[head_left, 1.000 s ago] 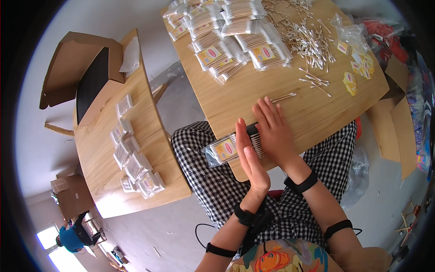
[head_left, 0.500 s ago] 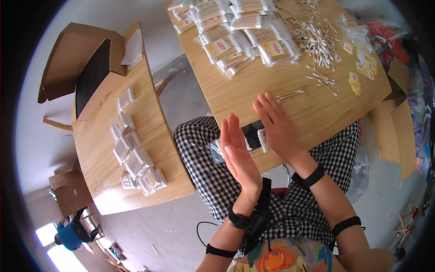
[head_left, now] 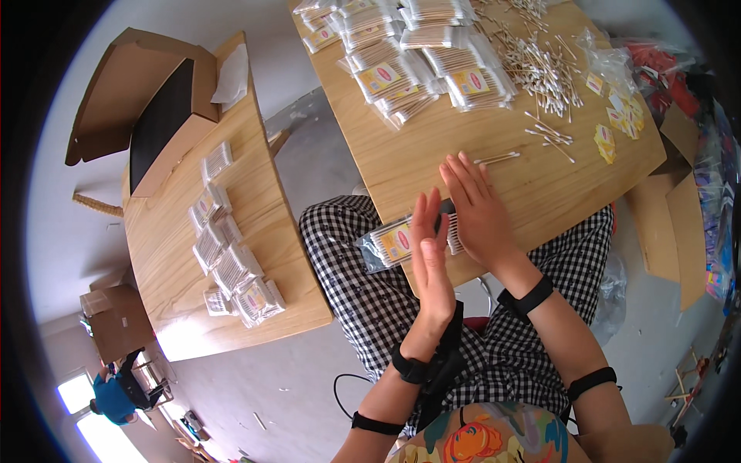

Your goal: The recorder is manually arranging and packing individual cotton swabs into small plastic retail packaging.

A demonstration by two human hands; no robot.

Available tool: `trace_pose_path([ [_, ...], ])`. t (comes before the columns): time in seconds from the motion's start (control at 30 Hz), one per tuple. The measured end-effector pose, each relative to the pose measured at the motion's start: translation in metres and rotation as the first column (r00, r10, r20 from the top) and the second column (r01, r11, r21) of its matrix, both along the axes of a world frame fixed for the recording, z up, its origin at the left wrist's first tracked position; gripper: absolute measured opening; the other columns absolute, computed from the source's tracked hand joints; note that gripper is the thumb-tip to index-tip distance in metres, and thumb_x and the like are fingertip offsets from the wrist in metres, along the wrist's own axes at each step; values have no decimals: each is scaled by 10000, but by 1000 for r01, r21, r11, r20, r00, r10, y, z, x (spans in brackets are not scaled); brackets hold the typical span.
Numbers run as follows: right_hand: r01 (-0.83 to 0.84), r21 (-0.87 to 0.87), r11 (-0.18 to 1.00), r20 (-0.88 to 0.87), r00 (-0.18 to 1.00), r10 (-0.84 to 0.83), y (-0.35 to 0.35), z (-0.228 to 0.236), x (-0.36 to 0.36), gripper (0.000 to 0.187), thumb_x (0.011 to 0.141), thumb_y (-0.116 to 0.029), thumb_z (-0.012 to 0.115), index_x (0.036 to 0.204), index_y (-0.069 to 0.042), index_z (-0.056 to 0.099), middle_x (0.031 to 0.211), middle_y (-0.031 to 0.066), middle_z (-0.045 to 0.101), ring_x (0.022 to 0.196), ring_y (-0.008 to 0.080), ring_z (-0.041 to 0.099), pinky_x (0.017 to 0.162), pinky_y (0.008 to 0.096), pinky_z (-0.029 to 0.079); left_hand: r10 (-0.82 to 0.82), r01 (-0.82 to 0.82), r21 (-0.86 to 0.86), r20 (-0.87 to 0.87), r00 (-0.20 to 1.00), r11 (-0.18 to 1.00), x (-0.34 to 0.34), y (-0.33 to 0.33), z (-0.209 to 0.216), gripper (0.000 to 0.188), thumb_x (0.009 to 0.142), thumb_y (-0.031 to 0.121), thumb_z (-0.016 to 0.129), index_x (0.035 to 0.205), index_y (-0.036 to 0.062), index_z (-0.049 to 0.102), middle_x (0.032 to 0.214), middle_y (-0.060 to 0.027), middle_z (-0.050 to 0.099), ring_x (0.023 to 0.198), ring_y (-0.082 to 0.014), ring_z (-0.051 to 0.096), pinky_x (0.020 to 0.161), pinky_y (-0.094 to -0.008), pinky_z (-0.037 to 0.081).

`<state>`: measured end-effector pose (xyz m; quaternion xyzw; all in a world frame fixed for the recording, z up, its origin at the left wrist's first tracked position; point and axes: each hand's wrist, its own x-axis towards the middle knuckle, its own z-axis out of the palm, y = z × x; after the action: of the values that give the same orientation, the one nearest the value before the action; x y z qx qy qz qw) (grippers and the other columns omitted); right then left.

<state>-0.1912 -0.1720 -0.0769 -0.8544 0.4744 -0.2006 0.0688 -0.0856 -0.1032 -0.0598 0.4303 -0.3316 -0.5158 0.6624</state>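
Observation:
My left hand is open, fingers stretched out and edge-on, over a clear packet of cotton swabs with a yellow label. That packet lies at the near edge of the wooden table, its left end jutting past the edge. Beside it, my right hand is open too, its straight fingers close together, covering the packet's right part. Neither hand grips anything. A dark object shows between the hands, mostly hidden. A few loose swabs lie just beyond my right fingertips.
Stacked swab packets fill the table's far side, with a heap of loose swabs and yellow labels to the right. More packets and an open cardboard box stand on the left table. A person is in the background.
My left hand has shifted right, closer to my right hand, and turned more edge-on. The yellow label of the packet beneath now shows. My right hand has moved slightly right.

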Motion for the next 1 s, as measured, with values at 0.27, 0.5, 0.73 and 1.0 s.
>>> trace_pose_path([
  [0.27,-5,3,1000,-19,1000,5,-4,-5,3,565,905,35,485,1466,45,417,1562,197,386,1486,327,329,1233,483,284,162,-417,5,918,363,909,76,-14,-3,240,1029,196,552,1101,-15,640,1075,-196,662,958,-312,630,854,-405,487],
  [0.5,-28,-2,1000,-13,1000,28,-13,-2,24,555,906,45,482,1457,62,419,1545,212,406,1480,328,338,1233,476,289,-87,-520,253,943,322,816,72,-27,-14,448,1049,329,520,730,22,589,628,-178,610,562,-340,610,522,-427,465],
  [0.73,-74,5,997,2,997,74,-16,-2,35,549,908,37,483,1453,64,424,1542,215,413,1473,331,352,1225,474,306,41,-428,367,718,695,826,71,-30,-27,470,1079,332,510,850,-53,650,621,-95,556,572,-133,429,539,-346,387],
  [1.0,-121,15,993,-16,993,121,-16,0,39,541,911,42,470,1450,60,432,1540,204,420,1469,332,359,1219,473,316,102,-378,389,571,815,840,71,-30,-26,479,1091,322,485,858,-67,636,636,-45,528,614,-98,404,554,-320,376],
])
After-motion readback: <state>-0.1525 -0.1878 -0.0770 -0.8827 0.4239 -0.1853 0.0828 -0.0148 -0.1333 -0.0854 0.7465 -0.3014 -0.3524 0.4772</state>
